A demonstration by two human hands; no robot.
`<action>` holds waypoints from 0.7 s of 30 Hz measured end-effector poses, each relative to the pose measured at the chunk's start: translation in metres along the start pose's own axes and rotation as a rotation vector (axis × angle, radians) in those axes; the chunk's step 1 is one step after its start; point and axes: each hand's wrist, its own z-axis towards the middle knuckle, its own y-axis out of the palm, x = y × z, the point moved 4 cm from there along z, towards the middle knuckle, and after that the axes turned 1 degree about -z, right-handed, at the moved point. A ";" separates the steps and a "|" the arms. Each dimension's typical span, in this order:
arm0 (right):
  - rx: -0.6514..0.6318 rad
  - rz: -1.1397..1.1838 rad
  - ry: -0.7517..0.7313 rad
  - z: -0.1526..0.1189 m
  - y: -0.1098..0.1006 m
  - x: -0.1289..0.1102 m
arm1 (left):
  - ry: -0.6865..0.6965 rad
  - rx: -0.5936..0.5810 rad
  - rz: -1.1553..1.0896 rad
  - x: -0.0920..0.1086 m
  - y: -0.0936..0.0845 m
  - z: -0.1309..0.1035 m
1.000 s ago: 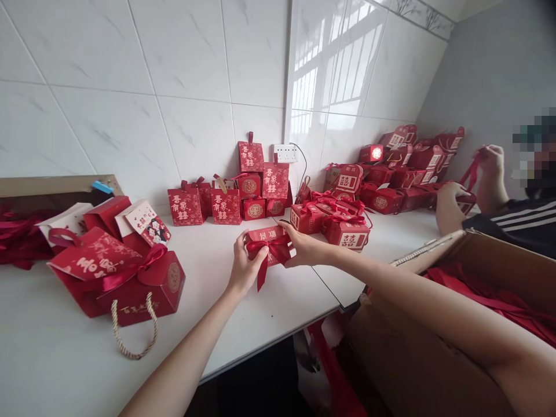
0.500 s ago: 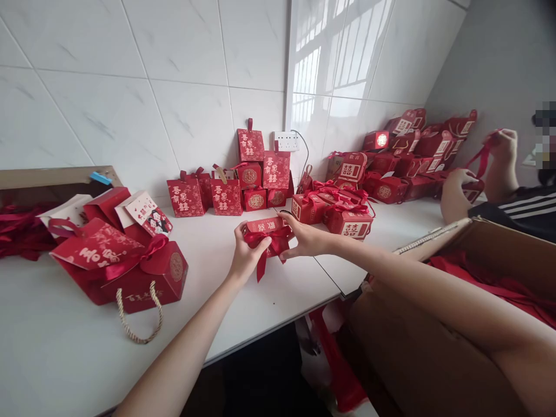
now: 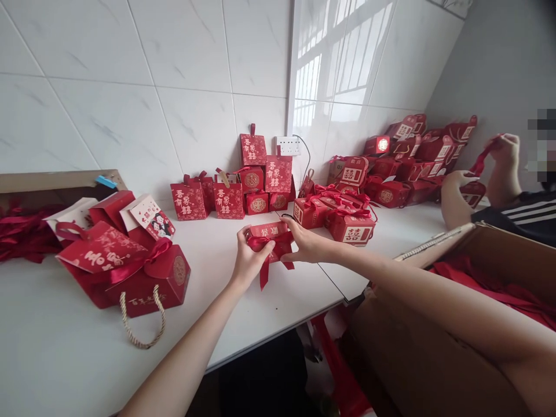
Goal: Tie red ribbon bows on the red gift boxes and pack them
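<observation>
Small red gift box held mid-scene over bench — 歡喜 on top, upside down; red ribbon bow on it. L hand: grip clamped on left end, thumb at bow. R hand at right end — can't tell if grip's tight. Near right, open carton w/ red ribbons inside. Far centre, flower-print boxes read 吾有家囍; far right, stacked red boxes, some marked 囍. Left, rope-handled box, gold writing, partly legible.
</observation>
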 end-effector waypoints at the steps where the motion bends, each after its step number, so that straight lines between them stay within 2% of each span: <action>1: -0.002 -0.012 0.004 0.000 0.000 0.000 | -0.002 0.003 0.005 -0.001 0.000 0.000; 8: 0.041 -0.171 -0.064 -0.004 0.001 -0.012 | -0.005 -0.032 -0.036 -0.002 0.002 -0.002; 15: 0.031 -0.213 -0.024 -0.003 0.000 -0.011 | -0.026 -0.039 -0.040 -0.001 -0.004 0.001; 21: 0.061 -0.145 0.002 -0.002 -0.002 -0.007 | 0.100 0.153 0.141 0.000 -0.016 0.003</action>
